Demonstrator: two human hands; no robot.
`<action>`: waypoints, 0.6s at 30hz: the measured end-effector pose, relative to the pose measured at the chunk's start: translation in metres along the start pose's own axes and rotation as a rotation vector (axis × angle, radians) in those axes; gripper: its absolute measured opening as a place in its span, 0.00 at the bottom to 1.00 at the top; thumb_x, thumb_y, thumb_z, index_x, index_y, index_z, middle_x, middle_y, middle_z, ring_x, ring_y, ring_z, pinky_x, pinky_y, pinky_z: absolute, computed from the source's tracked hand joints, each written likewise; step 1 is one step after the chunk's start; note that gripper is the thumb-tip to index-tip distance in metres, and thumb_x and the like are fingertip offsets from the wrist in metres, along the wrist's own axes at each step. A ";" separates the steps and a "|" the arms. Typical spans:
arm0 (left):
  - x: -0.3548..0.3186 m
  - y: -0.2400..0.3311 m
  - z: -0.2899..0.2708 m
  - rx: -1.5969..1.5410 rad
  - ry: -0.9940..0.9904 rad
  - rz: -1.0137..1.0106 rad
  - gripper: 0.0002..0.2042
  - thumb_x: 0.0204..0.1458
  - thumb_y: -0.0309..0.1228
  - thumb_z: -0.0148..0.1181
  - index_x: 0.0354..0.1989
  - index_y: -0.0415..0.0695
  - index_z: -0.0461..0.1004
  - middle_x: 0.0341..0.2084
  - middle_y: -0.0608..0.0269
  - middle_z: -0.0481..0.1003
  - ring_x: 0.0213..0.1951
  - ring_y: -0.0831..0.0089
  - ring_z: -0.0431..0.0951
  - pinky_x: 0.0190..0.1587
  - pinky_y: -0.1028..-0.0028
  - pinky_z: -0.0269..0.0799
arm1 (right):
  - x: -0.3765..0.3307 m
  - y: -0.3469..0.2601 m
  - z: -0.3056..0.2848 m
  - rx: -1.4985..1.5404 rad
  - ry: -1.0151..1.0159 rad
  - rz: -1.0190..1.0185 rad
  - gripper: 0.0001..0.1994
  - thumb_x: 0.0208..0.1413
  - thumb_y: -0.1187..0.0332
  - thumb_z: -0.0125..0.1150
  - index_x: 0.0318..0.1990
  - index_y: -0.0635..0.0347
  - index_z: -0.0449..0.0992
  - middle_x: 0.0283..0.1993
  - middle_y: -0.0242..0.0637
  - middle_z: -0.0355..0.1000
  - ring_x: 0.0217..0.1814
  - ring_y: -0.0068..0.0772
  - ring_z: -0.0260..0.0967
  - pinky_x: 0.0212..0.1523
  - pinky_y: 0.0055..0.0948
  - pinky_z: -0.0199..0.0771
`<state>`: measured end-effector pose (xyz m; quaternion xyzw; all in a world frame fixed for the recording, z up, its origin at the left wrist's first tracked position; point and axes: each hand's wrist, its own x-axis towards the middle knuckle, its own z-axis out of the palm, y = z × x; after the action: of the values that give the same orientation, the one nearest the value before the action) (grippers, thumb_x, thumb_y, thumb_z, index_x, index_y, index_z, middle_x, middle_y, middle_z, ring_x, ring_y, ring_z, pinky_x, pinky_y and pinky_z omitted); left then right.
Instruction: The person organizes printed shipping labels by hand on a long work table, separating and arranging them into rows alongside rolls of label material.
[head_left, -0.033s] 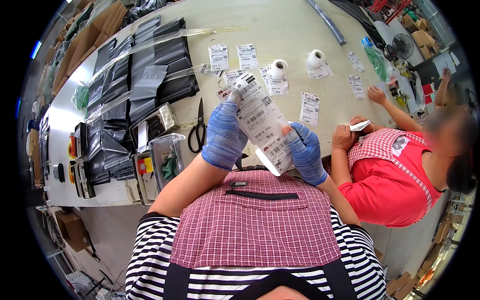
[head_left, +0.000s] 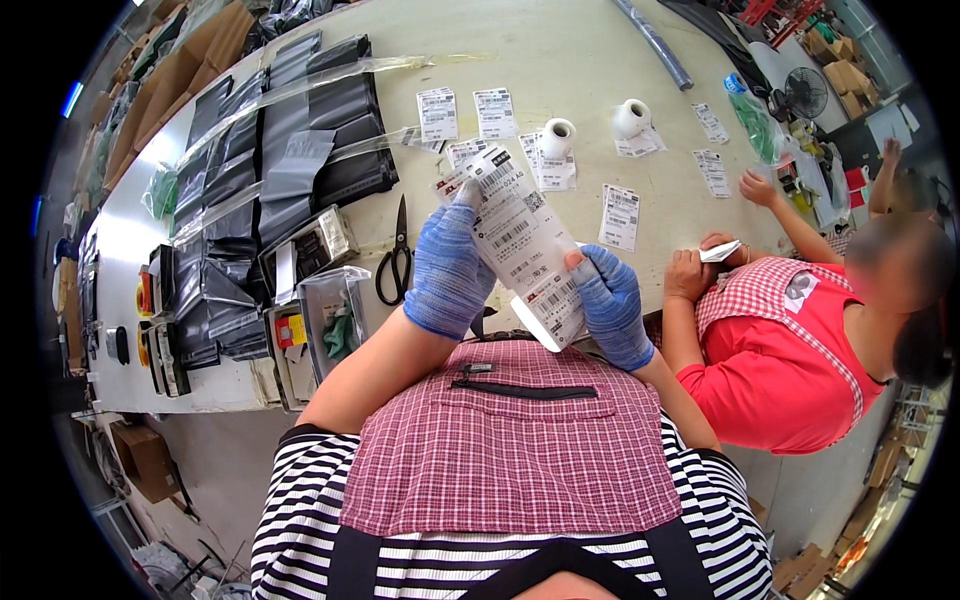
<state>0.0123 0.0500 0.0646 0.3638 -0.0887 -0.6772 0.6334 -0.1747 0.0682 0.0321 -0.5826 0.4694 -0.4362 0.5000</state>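
Note:
My left hand (head_left: 446,262), in a blue knit glove, grips the upper left edge of a strip of printed white shipping labels (head_left: 512,228), thumb on top. My right hand (head_left: 615,305), gloved the same way, pinches the strip's right edge lower down. The strip slants in front of my apron, its lower end curled back toward me. Black-handled scissors (head_left: 397,262) lie on the table left of my left hand. Beyond the strip, several loose labels (head_left: 620,217) lie flat, and two white label rolls (head_left: 631,119) rest on some of them.
Stacked black plastic mailing bags (head_left: 290,150) cover the table's left side, with clear tape across them. Nearer stand a clear bin (head_left: 335,320) and small boxes. At my right, a co-worker in red (head_left: 770,350) holds folded white paper (head_left: 720,252). A dark roll (head_left: 655,45) lies far off.
The co-worker's outstretched hand has shifted very slightly to the right. My hands and the label strip look unchanged.

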 end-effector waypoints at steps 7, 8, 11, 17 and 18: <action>-0.003 0.001 0.002 -0.018 -0.031 -0.012 0.17 0.61 0.40 0.51 0.50 0.40 0.70 0.39 0.58 0.76 0.40 0.65 0.78 0.45 0.64 0.76 | 0.000 0.000 0.000 0.020 -0.004 0.016 0.11 0.61 0.65 0.57 0.30 0.62 0.72 0.21 0.27 0.62 0.23 0.15 0.56 0.23 0.21 0.60; -0.003 0.001 0.002 -0.017 -0.031 -0.011 0.17 0.61 0.40 0.50 0.50 0.40 0.70 0.39 0.58 0.76 0.41 0.65 0.78 0.45 0.64 0.76 | 0.000 0.001 0.000 0.020 -0.005 0.017 0.11 0.61 0.65 0.57 0.30 0.62 0.72 0.21 0.27 0.62 0.23 0.15 0.56 0.23 0.21 0.60; -0.002 0.001 0.001 -0.023 -0.033 -0.012 0.16 0.61 0.40 0.50 0.49 0.40 0.70 0.39 0.57 0.76 0.41 0.66 0.78 0.45 0.64 0.76 | 0.000 0.001 0.000 0.034 -0.011 0.029 0.11 0.61 0.65 0.57 0.29 0.62 0.72 0.21 0.26 0.61 0.23 0.15 0.55 0.23 0.21 0.60; 0.000 -0.001 -0.002 -0.047 -0.045 -0.012 0.15 0.61 0.39 0.50 0.49 0.42 0.70 0.39 0.58 0.76 0.41 0.66 0.78 0.45 0.64 0.76 | -0.002 -0.002 0.002 0.035 0.004 0.031 0.12 0.61 0.64 0.57 0.29 0.62 0.72 0.21 0.25 0.61 0.24 0.14 0.55 0.23 0.20 0.60; 0.001 -0.002 -0.003 -0.046 -0.039 -0.011 0.15 0.61 0.39 0.50 0.50 0.42 0.70 0.39 0.58 0.76 0.41 0.66 0.78 0.46 0.64 0.76 | -0.003 -0.002 0.003 0.025 0.012 0.031 0.12 0.61 0.64 0.57 0.30 0.62 0.73 0.21 0.25 0.62 0.24 0.13 0.56 0.23 0.20 0.60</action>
<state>0.0127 0.0508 0.0611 0.3361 -0.0833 -0.6897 0.6360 -0.1720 0.0721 0.0338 -0.5662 0.4758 -0.4378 0.5112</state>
